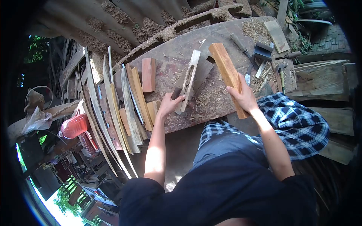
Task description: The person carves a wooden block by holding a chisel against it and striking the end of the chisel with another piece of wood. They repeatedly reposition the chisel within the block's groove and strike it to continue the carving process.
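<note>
My left hand (pixel 170 104) is closed around the handle of a wooden hand plane (pixel 192 71), which is tilted on its side over the workbench (pixel 169 67). The plane's pale face and long slot show. A thick orange-brown wood block (pixel 224 64) is gripped in my right hand (pixel 244 96), thumb on one side; it slants above the bench's near edge. The block and the plane are apart. Behind them a flat grey-brown board (pixel 203 68) lies among wood shavings (pixel 208 96). A reddish wood block (pixel 148 74) rests left of the plane.
Long wood strips (pixel 109 113) lean along the bench's left side. At the right lie a chisel-like tool (pixel 241 46), a dark box-shaped piece (pixel 263 51) and a hammer (pixel 281 73). A pink-filled plastic bottle (pixel 74 126) is at far left, planks (pixel 320 81) at far right.
</note>
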Demonstrator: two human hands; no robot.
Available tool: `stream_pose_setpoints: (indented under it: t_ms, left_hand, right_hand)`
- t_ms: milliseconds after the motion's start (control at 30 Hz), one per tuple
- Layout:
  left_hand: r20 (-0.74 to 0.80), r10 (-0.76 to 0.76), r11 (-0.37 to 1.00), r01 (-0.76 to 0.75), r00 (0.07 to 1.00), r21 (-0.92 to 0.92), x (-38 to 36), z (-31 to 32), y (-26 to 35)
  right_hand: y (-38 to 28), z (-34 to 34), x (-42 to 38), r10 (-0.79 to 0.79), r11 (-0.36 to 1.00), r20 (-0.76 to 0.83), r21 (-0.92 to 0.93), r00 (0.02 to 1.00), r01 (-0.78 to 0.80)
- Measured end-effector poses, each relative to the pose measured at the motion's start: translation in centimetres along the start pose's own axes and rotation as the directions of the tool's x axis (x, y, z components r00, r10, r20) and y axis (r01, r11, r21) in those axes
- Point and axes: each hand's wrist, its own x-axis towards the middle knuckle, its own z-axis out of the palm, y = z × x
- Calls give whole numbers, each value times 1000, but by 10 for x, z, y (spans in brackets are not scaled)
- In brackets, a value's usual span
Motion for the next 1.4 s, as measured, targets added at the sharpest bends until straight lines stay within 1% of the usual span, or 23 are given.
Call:
stream_pose_setpoints:
  t_ms: [33, 100, 133, 167, 233, 267, 333, 500, 567, 700, 767, 800, 867, 900, 967, 1000, 1033, 1100, 1167, 1233, 1300, 1333, 1400]
  left_hand:
    - [-4, -6, 1000, 6, 1000, 4, 0, 3, -8]
    - [-233, 153, 986, -134, 960, 94, -1, 14, -12]
    - [-308, 190, 974, -141, 932, 177, -3, 18, -15]
    - [-306, 189, 975, -141, 933, 173, -6, 22, -10]
    - [-403, 144, 960, -28, 904, 279, -12, 23, -3]
    - [-411, 140, 961, -24, 901, 276, -11, 24, -6]
    - [-484, 331, 895, -106, 810, 434, -8, 29, -13]
    - [-497, 245, 888, 13, 832, 459, -24, 16, 6]
    - [-484, 120, 919, 88, 867, 385, -22, 11, 5]
    - [-469, 180, 935, -2, 865, 355, -26, 15, 10]
    - [-457, 425, 829, -133, 781, 543, -22, 24, 7]
    - [-460, 425, 830, -133, 780, 542, -19, 25, 6]
    - [-444, 345, 823, -39, 827, 566, -13, 28, 9]
    - [-444, 348, 825, -45, 826, 563, -13, 28, 11]
    - [-530, 318, 875, -28, 786, 483, -16, 26, 12]
    - [-577, 361, 874, -50, 733, 484, -14, 26, 7]
    - [-581, 357, 876, -47, 732, 480, -12, 26, 5]
    - [-592, 259, 859, 99, 764, 503, -12, 26, 4]
    - [-581, 277, 851, 86, 765, 519, -13, 37, -2]
    - [-472, 341, 808, 4, 813, 590, -27, 55, 6]
    - [-345, 342, 761, -41, 874, 648, -33, 74, 11]
    - [-289, 410, 735, -126, 865, 666, -32, 82, 7]
    - [-269, 442, 731, -169, 855, 661, -35, 91, 8]
  right_hand:
    - [1, 1, 0, -1, 1000, 5, 6, 1000, 1]
    - [-4, -1, -2, 29, 999, 14, 24, 999, -30]
    - [-3, 0, -3, 15, 1000, -1, 19, 1000, -15]
    - [-2, -1, -5, 17, 1000, -1, 15, 1000, -17]
    - [-3, 1, -6, 17, 1000, 0, -3, 1000, -17]
    - [-4, 2, -5, 10, 1000, 7, -4, 1000, -9]
    - [-4, 3, -6, -1, 1000, 11, -3, 1000, 1]
    - [-2, 4, -10, -29, 999, 1, -19, 1000, 29]
    - [-6, 3, -11, -22, 1000, 8, -1, 1000, 22]
    - [-5, 1, -11, -42, 999, 13, 20, 999, 42]
    - [-5, 1, -11, -43, 998, 23, 36, 999, 42]
    - [-6, 1, -11, -31, 999, 25, 33, 999, 30]
    - [-8, -1, -13, -21, 1000, 25, 24, 999, 20]
    - [-11, -1, -14, -29, 1000, 16, 7, 999, 29]
    - [-10, -5, -17, -28, 999, 7, -18, 1000, 28]
    - [-10, -6, -17, -35, 999, -5, -30, 999, 35]
    - [-10, -5, -17, -43, 998, -11, -41, 999, 43]
    - [-8, -3, -16, -43, 999, 3, -25, 999, 43]
    - [-5, -3, -13, -47, 999, 15, -12, 999, 47]
    - [-2, -1, -13, -68, 998, -6, -12, 998, 68]
    - [-6, 0, -13, -63, 998, 2, 4, 998, 63]
    - [-8, 0, -14, -51, 999, 6, 13, 999, 51]
    - [-12, 0, -17, -75, 997, -26, 4, 997, 75]
